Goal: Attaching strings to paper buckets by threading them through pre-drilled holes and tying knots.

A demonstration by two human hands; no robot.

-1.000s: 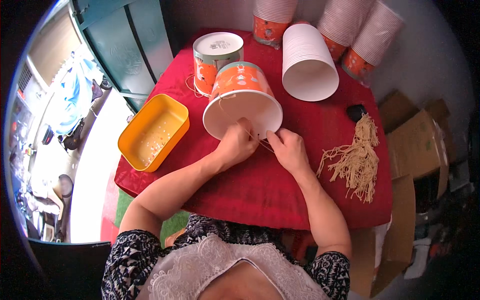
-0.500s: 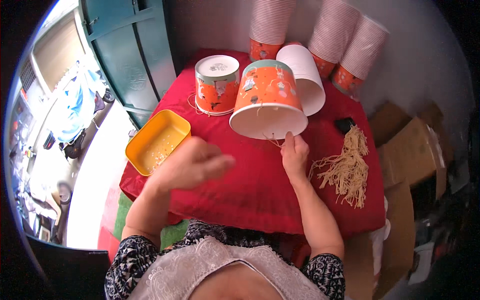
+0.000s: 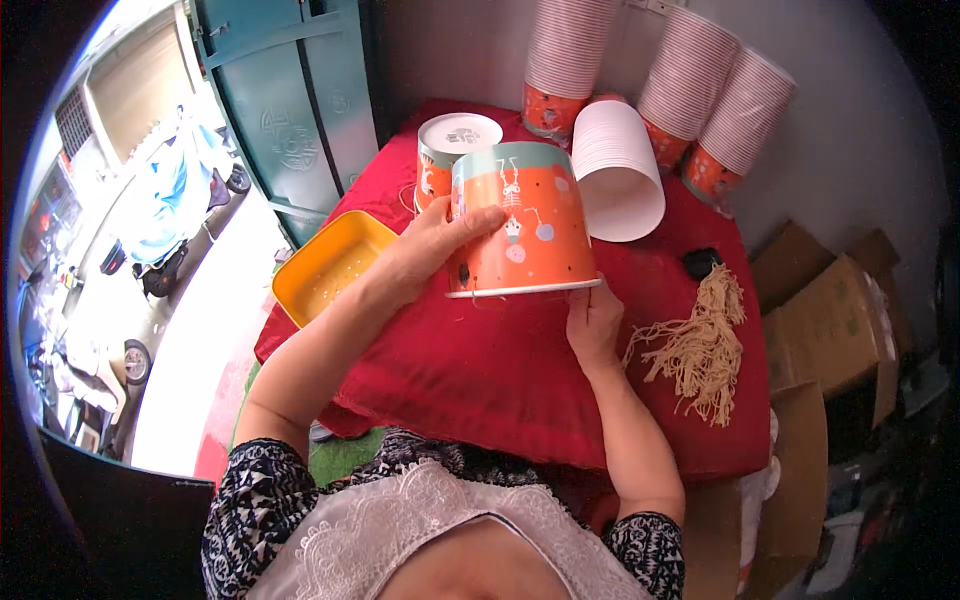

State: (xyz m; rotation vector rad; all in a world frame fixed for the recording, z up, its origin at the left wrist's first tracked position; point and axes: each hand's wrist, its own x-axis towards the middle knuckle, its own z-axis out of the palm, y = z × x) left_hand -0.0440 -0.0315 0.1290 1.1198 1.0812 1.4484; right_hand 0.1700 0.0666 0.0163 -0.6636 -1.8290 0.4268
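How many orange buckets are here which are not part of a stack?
2. One bucket is held by the left hand and right hand; the other bucket stands upside down behind it on the red cloth. More may be hidden.

A teal metal door (image 3: 285,120) with raised ornament stands at the left. Past it, on bright pale ground (image 3: 190,400), a light-blue cover (image 3: 165,210) drapes over a wheeled vehicle. A grey wall (image 3: 840,140) rises behind the red-clothed counter (image 3: 480,400). Brown cardboard boxes (image 3: 815,310) crowd the right side, and green matting (image 3: 345,458) shows below the near left edge.
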